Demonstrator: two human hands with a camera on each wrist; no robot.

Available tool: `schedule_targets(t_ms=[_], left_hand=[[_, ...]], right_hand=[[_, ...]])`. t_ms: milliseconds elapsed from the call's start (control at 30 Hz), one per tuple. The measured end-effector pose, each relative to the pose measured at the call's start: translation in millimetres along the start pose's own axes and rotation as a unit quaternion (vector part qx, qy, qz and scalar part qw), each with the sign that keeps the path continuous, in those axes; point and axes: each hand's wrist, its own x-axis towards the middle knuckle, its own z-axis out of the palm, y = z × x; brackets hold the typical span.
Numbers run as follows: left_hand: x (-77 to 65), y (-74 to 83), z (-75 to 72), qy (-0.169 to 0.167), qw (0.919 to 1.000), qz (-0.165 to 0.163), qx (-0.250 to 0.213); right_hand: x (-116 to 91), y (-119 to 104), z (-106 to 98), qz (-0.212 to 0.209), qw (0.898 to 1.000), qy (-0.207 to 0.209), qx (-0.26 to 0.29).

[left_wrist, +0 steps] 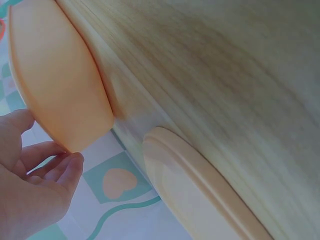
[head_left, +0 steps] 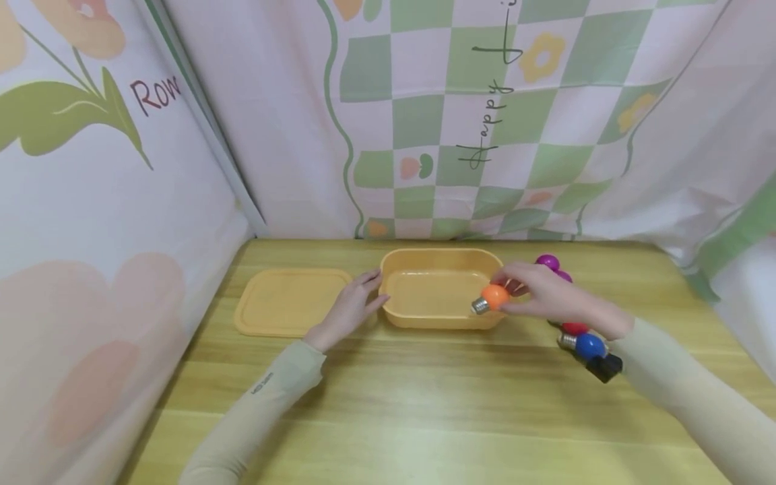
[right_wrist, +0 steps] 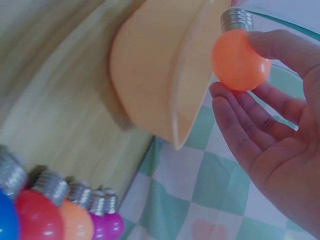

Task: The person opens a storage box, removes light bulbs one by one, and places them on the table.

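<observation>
An orange light bulb (head_left: pixel 496 296) with a silver screw base is pinched between the thumb and fingers of my right hand (head_left: pixel 536 291), over the right end of a yellow-orange plastic box (head_left: pixel 442 322). In the right wrist view the same bulb (right_wrist: pixel 239 62) points its base upward, beside the box wall (right_wrist: pixel 145 65). At the box's left end, my left hand (head_left: pixel 348 310) touches the rim with its fingertips. The left wrist view shows the thumb and fingers (left_wrist: pixel 75 167) at the box edge (left_wrist: pixel 65 80). The box's visible floor is bare.
The matching lid (head_left: pixel 291 303) lies flat left of the box. A row of bulbs rests at right: blue (head_left: pixel 591 345), red (head_left: pixel 576 328), another orange (right_wrist: pixel 77 220) and two purple (head_left: pixel 547 262). A black object (head_left: pixel 604 368) sits near the blue one. Patterned curtains (head_left: pixel 461 121) border the table.
</observation>
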Motion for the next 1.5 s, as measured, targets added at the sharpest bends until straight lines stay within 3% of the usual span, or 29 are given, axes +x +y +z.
schedule_targets(t_ms=[300, 733, 1067, 1300, 1433, 1500], left_hand=[[1.4, -0.9, 0.9, 0.006, 1.0000, 0.006, 0.001], [1.4, 1.0, -1.8, -0.002, 1.0000, -0.004, -0.006], [0.9, 2.9, -3.2, 0.000, 1.0000, 0.002, 0.002], [0.0, 3.8, -2.6, 0.003, 1.0000, 0.003, 0.007], [0.0, 4.0, -2.2, -0.001, 1.0000, -0.002, 0.005], [0.3, 3.6, -1.8, -0.003, 1.0000, -0.004, 0.004]], right_hand=[[-28, 2, 2, 0.028, 0.999, 0.031, 0.008], [-55, 7, -5, 0.019, 0.995, 0.092, -0.033], [-86, 7, -7, 0.071, 0.992, 0.082, -0.059], [-109, 12, 4, 0.073, 0.990, 0.099, -0.073], [-120, 14, 13, 0.075, 0.990, 0.112, -0.046], [-126, 14, 16, 0.096, 0.989, 0.111, -0.030]])
